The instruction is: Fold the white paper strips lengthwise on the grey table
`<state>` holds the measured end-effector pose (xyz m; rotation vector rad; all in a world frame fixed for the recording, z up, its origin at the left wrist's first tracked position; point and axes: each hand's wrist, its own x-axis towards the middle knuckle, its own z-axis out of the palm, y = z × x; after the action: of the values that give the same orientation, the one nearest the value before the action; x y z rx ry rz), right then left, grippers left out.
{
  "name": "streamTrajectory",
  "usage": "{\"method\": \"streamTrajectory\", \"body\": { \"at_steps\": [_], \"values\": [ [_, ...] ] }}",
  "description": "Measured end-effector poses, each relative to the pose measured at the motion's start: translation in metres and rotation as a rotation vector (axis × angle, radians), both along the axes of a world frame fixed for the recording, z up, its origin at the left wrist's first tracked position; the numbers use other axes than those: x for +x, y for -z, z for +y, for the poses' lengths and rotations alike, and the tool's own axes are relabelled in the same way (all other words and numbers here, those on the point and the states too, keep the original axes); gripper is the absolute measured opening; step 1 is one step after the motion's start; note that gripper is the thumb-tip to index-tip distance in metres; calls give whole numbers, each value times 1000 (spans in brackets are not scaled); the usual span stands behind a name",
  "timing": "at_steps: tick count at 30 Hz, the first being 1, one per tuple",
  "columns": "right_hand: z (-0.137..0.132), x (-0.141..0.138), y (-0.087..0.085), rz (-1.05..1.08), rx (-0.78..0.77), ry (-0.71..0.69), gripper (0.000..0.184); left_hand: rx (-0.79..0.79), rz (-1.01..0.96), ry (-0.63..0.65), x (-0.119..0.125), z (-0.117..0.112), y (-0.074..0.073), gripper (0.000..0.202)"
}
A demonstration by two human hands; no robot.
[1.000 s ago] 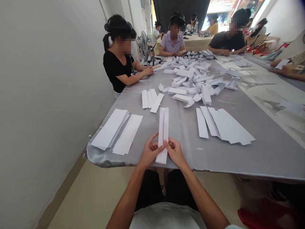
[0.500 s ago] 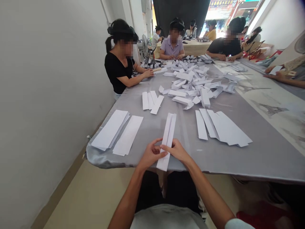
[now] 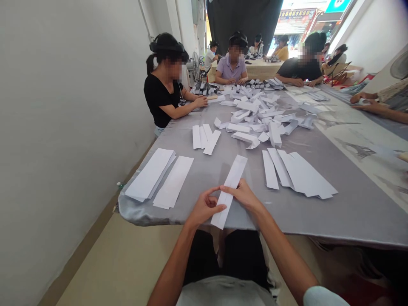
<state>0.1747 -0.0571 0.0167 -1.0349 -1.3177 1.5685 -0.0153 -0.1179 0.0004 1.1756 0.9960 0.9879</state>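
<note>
A long folded strip of white paper (image 3: 235,173) slants over the near edge of the table, held between both hands. My left hand (image 3: 205,206) grips its lower left side, thumb on top and the other fingers partly hidden beneath. My right hand (image 3: 244,195) pinches the strip from the right, its thumb lying across the upper face. To the left lie a flat white paper sheet (image 3: 174,182) and a stack of white sheets (image 3: 149,174). On the right rest overlapping white sheets (image 3: 307,176) and a narrow folded strip (image 3: 270,170).
Several narrow folded papers (image 3: 204,138) lie ahead of my hands. A large heap of folded white paper pieces (image 3: 255,112) covers the middle of the grey-covered table (image 3: 248,221). A co-worker (image 3: 165,89) sits at the left side, others around the far end. A wall (image 3: 63,127) stands left.
The strip's far end has swung to the right, and its lengthwise gap has closed into a flatter surface. My right hand has shifted slightly right and up along it.
</note>
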Motion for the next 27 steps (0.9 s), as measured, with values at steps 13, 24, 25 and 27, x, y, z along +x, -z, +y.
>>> {"method": "streamTrajectory", "body": {
  "at_steps": [13, 24, 25, 27],
  "values": [
    [45, 30, -23, -97, 12, 209, 48, -27, 5, 19, 0, -2, -2, 79],
    [64, 42, -35, -127, 134, 315, 45, -25, -16, -7, 0, 0, 6, 71],
    [65, 41, -35, -119, 133, 333, 44, -28, -19, -10, 0, 0, 6, 69],
    [66, 40, -35, -98, 130, 386, 44, -30, -20, -11, -1, 0, 6, 64]
  ]
}}
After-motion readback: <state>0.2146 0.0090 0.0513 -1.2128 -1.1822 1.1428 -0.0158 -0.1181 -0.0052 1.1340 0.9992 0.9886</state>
